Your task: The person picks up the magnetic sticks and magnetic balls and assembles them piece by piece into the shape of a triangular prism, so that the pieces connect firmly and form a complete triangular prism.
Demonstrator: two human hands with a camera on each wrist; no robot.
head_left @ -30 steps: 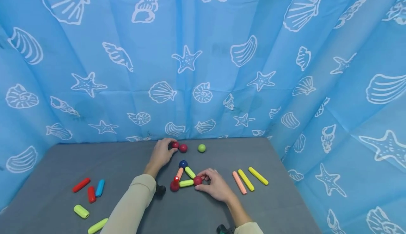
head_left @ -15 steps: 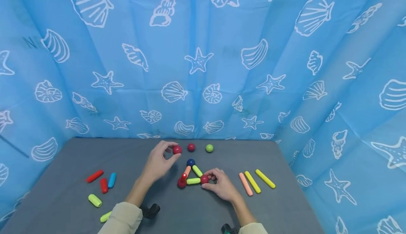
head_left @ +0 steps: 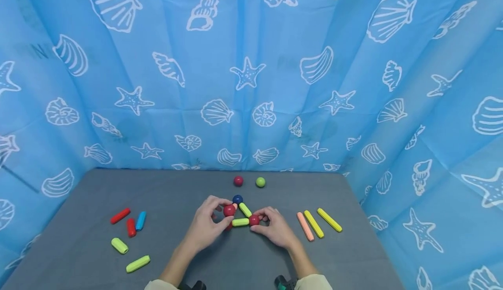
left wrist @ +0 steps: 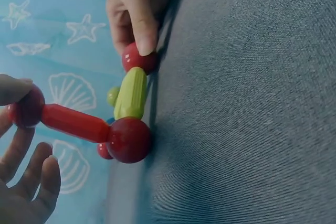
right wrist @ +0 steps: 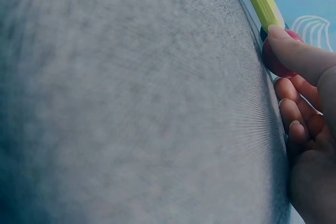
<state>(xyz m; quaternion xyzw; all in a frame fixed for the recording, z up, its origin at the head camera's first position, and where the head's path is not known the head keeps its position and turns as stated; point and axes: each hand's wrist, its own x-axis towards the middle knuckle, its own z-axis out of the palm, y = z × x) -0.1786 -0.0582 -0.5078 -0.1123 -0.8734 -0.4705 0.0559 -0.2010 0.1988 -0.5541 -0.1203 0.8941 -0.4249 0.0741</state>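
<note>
My left hand [head_left: 205, 223] pinches a red ball [head_left: 229, 210] between thumb and fingers. In the left wrist view, that ball meets the end of a red magnetic rod [left wrist: 76, 123], which rises from a larger-looking red ball [left wrist: 129, 140] on the table. Another red ball [head_left: 254, 220] is pinched by my right hand [head_left: 277, 229] at the right corner of a flat triangle. A yellow-green rod [head_left: 240, 222] joins the two lower corners; a second yellow-green rod [head_left: 245, 210] runs to the blue ball [head_left: 237, 199]. The salmon rod [head_left: 235, 205] is mostly hidden behind my left hand.
Behind the triangle lie a red ball [head_left: 238, 181] and a green ball [head_left: 260, 182]. Loose red, blue and yellow-green rods [head_left: 138, 264] lie to the left. A salmon rod [head_left: 305, 226] and two yellow rods [head_left: 329, 219] lie right. A blue shell-print curtain [head_left: 247, 106] borders the grey table.
My left hand has picked up a red ball from the back row and brought it forward to the upright red rod. My right hand keeps its hold on the right corner ball.
</note>
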